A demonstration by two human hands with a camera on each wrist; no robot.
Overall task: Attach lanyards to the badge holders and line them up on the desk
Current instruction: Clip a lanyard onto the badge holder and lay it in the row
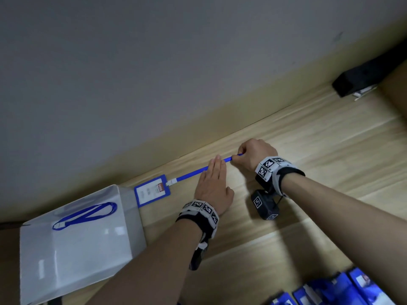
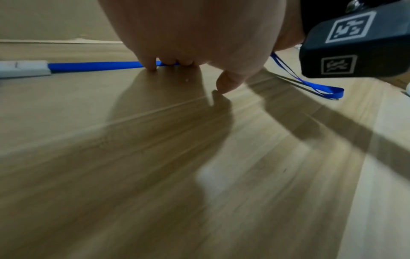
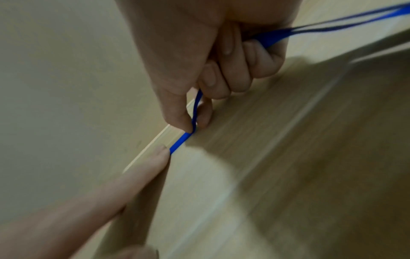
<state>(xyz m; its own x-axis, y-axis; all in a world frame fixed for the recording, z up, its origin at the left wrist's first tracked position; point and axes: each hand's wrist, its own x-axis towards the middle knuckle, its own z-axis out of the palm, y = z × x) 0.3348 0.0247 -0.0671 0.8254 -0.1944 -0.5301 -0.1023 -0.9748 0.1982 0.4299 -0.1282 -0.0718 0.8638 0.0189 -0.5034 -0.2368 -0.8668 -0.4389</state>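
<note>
A blue badge holder (image 1: 152,190) lies flat on the wooden desk (image 1: 319,150) near the wall, with a white clip (image 1: 171,182) joining it to a blue lanyard (image 1: 191,174) stretched out to the right. My left hand (image 1: 214,186) lies flat with straight fingers pressing the strap (image 2: 95,65) against the desk. My right hand (image 1: 253,154) pinches the strap (image 3: 180,141) between thumb and forefinger just past the left fingertips (image 3: 163,154). The rest of the strap runs through that fist and trails out as a loop (image 2: 319,90) behind.
A clear plastic box (image 1: 72,249) at the left holds another blue lanyard (image 1: 86,215). Several blue badge holders (image 1: 334,289) lie at the bottom right edge. A black object (image 1: 361,80) sits by the wall at the far right. A grey wall (image 1: 154,73) borders the desk.
</note>
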